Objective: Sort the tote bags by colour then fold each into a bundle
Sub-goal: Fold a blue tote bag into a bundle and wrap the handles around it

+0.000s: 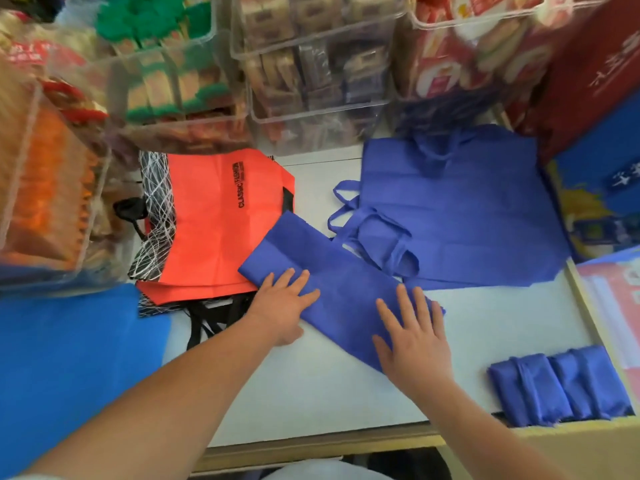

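A blue tote bag folded into a long strip [332, 271] lies slantwise across the white table [346, 403]. My left hand [282, 304] presses flat on the strip's near-left part, fingers straight. My right hand [412, 339] lies flat on its near-right end. Behind it sits a pile of unfolded blue tote bags [460, 209] with loose handles. At the left lies an orange tote bag [211, 220] with black print, on top of black-and-white patterned bags [154, 199]. Blue folded bundles [557, 386] rest at the table's near right corner.
Clear plastic bins of packaged snacks [311, 64] line the back of the table and the left side. A bright blue sheet [69, 358] covers the near left. Red and blue printed boxes [595, 98] stand at the right. The table's wooden front edge [311, 448] runs below my arms.
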### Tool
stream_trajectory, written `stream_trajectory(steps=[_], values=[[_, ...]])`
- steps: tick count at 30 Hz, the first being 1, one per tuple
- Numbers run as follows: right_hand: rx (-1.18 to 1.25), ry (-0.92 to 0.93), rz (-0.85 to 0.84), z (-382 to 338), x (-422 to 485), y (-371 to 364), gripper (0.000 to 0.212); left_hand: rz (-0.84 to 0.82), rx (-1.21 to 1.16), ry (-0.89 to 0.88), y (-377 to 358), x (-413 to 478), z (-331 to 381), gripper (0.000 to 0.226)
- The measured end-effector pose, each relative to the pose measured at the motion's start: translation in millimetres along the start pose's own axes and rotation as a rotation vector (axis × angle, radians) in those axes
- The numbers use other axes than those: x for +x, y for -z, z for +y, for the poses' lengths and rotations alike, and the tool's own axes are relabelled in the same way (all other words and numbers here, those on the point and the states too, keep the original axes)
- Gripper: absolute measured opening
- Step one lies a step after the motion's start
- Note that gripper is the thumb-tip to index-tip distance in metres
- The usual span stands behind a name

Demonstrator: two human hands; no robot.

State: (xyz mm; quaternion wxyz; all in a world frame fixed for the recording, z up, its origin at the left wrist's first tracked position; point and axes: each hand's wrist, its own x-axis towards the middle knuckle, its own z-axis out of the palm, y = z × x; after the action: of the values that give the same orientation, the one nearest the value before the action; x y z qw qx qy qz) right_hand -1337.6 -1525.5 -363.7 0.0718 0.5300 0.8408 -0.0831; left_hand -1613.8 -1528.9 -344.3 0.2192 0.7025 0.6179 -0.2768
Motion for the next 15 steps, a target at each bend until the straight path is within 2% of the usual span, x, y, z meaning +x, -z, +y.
stream_trajectory(steps=[3,7,10,12,13,15], values=[[-0.014,-0.065,-0.149,-5.9,-8.6,-29.8,0.065,0.079,0.046,-0.041,-4.7,11.0,-6.7,0.068],[0.001,-0.031,-0.169,13.7,-4.2,-46.7,0.065,0.138,0.126,-0.088,-5.6,10.8,-13.5,0.063],[-0.021,0.022,-0.147,32.9,3.5,-43.2,0.065,0.294,0.12,-0.183,-7.2,7.6,-13.3,0.034],[-0.006,-0.043,-0.126,33.6,8.8,-29.8,0.066,0.422,0.125,-0.263,-7.7,-0.9,-4.9,0.013],[0.03,-0.07,-0.101,28.4,8.7,-19.9,0.064,0.472,0.111,-0.28,-9.8,-6.9,1.6,0.01],[0.134,-0.031,-0.032,12.9,-2.7,-7.6,0.06,0.467,0.035,-0.217,-19.1,-25.5,19.8,0.029]])
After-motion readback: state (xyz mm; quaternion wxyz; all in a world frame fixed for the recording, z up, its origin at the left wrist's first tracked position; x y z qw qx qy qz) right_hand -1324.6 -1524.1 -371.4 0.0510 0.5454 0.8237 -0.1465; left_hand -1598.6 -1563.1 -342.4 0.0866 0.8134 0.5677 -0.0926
